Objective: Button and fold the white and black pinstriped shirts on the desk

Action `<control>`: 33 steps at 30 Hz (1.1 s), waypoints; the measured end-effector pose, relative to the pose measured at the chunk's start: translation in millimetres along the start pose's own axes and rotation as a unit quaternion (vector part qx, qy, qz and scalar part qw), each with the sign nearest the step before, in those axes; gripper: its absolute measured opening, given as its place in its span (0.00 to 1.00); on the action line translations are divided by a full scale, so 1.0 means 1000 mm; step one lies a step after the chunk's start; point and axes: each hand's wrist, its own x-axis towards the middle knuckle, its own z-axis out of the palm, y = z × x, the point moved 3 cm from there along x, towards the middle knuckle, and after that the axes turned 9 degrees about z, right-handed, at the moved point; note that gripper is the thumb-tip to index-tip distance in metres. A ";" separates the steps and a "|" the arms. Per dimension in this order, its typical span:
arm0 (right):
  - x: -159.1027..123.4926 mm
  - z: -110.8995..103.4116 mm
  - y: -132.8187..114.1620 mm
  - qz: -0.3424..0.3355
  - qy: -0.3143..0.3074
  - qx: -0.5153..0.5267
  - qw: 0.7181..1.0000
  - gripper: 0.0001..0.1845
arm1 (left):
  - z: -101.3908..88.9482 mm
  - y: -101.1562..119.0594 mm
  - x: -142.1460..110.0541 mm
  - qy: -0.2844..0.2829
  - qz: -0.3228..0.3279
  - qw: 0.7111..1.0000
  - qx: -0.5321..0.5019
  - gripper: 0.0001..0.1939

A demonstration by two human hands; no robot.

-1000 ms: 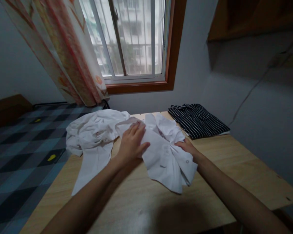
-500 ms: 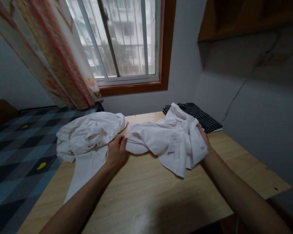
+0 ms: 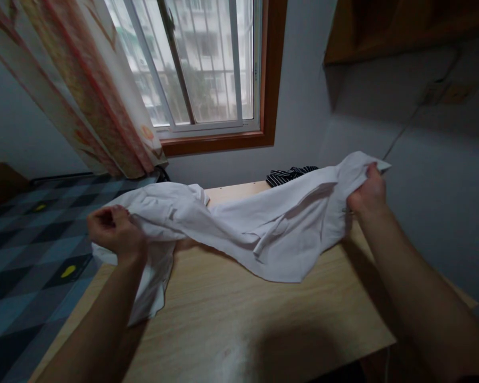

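A white shirt (image 3: pixel 263 223) hangs stretched between my two hands above a wooden table (image 3: pixel 231 324). My right hand (image 3: pixel 367 194) is raised at the right, fingers closed on one end of the shirt. At the left my left hand (image 3: pixel 114 234) is closed in a fist on the other end, near the table's left edge. A second crumpled white garment (image 3: pixel 151 276) lies under and behind my left hand, drooping over the table edge.
A folded black striped garment (image 3: pixel 287 174) lies at the table's far side, mostly hidden by the shirt. A window and a patterned curtain (image 3: pixel 83 90) are behind. A bed with a checked cover (image 3: pixel 19 255) stands left. A grey wall is close at the right.
My hands have moved apart, the right up and to the right, the left to the left. The white shirt has been lifted off the table and pulled out between them.
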 end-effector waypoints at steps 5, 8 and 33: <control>-0.020 0.026 0.032 0.146 -0.065 -0.071 0.985 0.22 | -0.003 0.038 -0.033 -0.188 0.249 0.950 0.020 0.17; -0.045 0.020 0.054 0.122 -0.061 -0.254 0.957 0.21 | 0.004 0.060 -0.068 -0.375 0.380 0.845 -0.025 0.24; -0.091 0.031 0.075 0.109 -0.025 -0.067 0.991 0.26 | -0.058 0.202 -0.240 -0.779 0.318 0.310 -0.443 0.08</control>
